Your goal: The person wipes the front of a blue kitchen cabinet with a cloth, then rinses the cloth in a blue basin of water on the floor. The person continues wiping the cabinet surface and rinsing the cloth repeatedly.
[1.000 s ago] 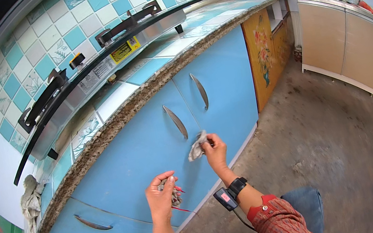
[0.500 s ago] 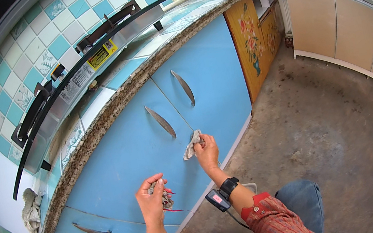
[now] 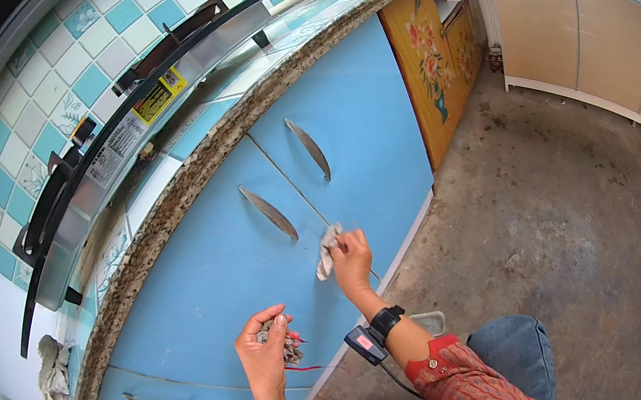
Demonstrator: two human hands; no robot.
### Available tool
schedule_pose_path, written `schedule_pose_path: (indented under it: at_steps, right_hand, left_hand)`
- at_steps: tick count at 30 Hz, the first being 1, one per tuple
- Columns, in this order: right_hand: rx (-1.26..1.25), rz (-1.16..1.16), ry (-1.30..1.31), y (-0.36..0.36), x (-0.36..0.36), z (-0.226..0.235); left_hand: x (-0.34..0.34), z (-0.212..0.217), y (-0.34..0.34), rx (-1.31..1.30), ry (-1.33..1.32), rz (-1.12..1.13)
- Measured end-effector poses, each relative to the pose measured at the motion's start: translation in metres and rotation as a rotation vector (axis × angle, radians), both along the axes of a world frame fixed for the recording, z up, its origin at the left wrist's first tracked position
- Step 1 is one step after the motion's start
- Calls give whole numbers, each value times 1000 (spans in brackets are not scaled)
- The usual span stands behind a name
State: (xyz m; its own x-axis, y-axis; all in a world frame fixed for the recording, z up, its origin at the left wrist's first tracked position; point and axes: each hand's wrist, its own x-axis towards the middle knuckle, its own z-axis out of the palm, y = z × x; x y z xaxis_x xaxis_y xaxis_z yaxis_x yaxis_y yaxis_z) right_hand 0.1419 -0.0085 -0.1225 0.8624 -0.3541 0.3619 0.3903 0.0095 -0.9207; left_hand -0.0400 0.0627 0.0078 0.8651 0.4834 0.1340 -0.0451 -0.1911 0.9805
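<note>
Blue cabinet doors (image 3: 231,276) stand under the stone-edged table (image 3: 188,180). The right hand (image 3: 351,261) presses a grey rag (image 3: 328,250) against the door, grip closed on it. The left hand (image 3: 266,362), clear of the door, has its grip closed on a small crumpled wad (image 3: 287,350).

— Where's your one view looking from?
— From your head, tilted down and a bit leftward at the blue cabinet doors (image 3: 245,256), close enough that your forearms rise from the lower edge

— How wide does it reach?
— Fisheye wide: the bench (image 3: 188,176) bends across the top, the concrete floor (image 3: 562,209) fills your right, black rim all round
</note>
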Motion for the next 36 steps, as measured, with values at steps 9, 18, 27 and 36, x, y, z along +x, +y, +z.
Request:
schedule_pose_path:
  at_steps: [9,18,27,36]
  right_hand:
    - [112,-12,-166,8,16,48]
    - [-68,41,-104,-11,-7,31]
    - [-32,39,-250,1,-12,27]
    - [147,139,-251,10,-5,35]
  left_hand:
    - [0,1,1,12,8,1]
    - [2,1,-1,-24,-7,-6]
    - [1,2,-2,-30,-9,1]
    - [-2,2,2,-49,-8,3]
